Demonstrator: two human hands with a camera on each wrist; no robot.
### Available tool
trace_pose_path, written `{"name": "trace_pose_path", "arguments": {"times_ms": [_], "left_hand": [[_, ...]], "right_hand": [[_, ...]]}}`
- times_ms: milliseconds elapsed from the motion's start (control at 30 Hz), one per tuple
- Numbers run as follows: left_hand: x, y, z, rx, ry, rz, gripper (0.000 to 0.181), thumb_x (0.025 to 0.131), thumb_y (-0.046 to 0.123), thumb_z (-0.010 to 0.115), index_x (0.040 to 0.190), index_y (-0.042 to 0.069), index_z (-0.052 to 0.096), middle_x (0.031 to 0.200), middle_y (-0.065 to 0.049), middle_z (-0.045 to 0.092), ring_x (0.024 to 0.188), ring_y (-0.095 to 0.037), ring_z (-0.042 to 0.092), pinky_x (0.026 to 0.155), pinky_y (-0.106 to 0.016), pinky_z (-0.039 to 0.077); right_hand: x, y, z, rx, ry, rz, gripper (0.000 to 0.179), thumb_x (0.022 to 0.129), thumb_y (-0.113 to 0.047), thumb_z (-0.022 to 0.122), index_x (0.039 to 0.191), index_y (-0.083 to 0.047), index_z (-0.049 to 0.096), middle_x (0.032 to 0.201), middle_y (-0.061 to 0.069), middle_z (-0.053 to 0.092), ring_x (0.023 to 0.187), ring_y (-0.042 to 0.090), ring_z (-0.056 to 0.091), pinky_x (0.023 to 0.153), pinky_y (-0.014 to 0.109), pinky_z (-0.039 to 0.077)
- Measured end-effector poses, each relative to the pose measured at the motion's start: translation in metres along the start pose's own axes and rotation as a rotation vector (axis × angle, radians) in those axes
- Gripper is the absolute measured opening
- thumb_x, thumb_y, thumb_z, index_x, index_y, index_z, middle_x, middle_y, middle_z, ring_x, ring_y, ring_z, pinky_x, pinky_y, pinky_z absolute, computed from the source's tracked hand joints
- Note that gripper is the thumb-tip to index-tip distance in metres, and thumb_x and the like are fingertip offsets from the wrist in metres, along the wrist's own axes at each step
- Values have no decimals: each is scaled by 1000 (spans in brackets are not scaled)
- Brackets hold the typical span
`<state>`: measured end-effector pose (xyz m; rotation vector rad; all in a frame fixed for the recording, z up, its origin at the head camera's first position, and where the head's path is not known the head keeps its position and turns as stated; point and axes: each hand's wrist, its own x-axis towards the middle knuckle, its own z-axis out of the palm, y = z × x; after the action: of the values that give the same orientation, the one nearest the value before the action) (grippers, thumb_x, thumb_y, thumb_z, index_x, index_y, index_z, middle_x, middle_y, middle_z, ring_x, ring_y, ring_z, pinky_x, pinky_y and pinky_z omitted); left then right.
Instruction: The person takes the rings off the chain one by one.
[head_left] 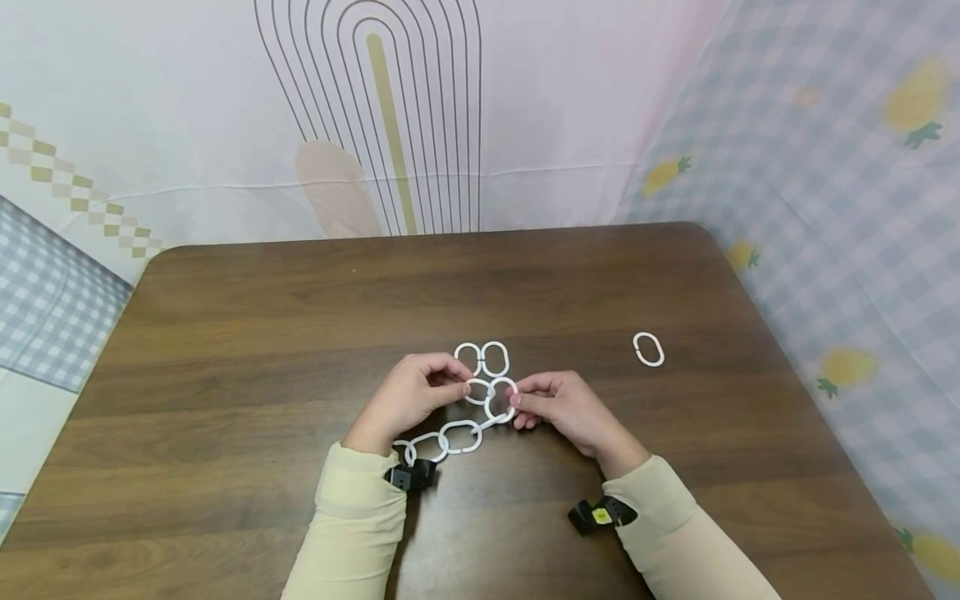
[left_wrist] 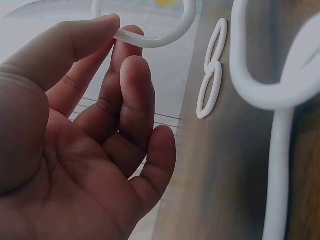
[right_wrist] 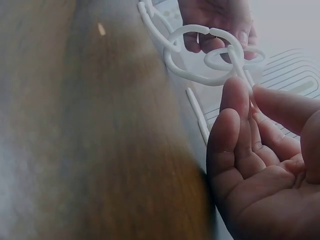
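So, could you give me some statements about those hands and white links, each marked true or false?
1. The left hand pinches a white link. True.
2. The right hand lies flat on the table. False: it pinches another link.
3. A lone link lies to the right of both hands. True.
4. The chain trails toward the right sleeve. False: toward the left sleeve.
5. Two links lie beyond the hands. True.
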<state>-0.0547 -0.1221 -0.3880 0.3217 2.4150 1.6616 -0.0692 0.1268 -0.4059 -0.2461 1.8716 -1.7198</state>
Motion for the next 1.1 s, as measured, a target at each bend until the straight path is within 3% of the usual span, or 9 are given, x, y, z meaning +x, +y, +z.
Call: {"name": "trace_pose_path", "arguments": {"times_ms": [700, 900, 1100], "left_hand": [[0, -5, -1, 11, 3, -24, 11, 88, 5, 75, 98, 1, 75, 88, -4, 73, 83, -13, 66, 78, -28, 53], [0, -7, -5, 17, 58, -48, 11, 87, 5, 76, 98, 1, 75, 88, -3, 73, 82, -12, 65, 76, -26, 51], [-1, -10, -9, 8, 132, -114, 12, 87, 6, 76, 98, 1, 75, 85, -4, 74, 75, -11, 64, 70, -24, 50]], "right_hand": [[-1, 1, 0, 18, 10, 8, 28, 95, -3, 64, 111, 19, 63, 78, 6, 72, 66, 10, 67, 63, 25, 56], [-1, 3, 0, 28, 13, 4, 28, 95, -3, 64, 111, 20, 63, 78, 5, 72, 66, 10, 67, 63, 25, 56], [0, 3, 0, 38, 14, -1, 28, 95, -3, 64, 112, 20, 62, 79, 3, 72, 66, 10, 68, 63, 25, 56]]}}
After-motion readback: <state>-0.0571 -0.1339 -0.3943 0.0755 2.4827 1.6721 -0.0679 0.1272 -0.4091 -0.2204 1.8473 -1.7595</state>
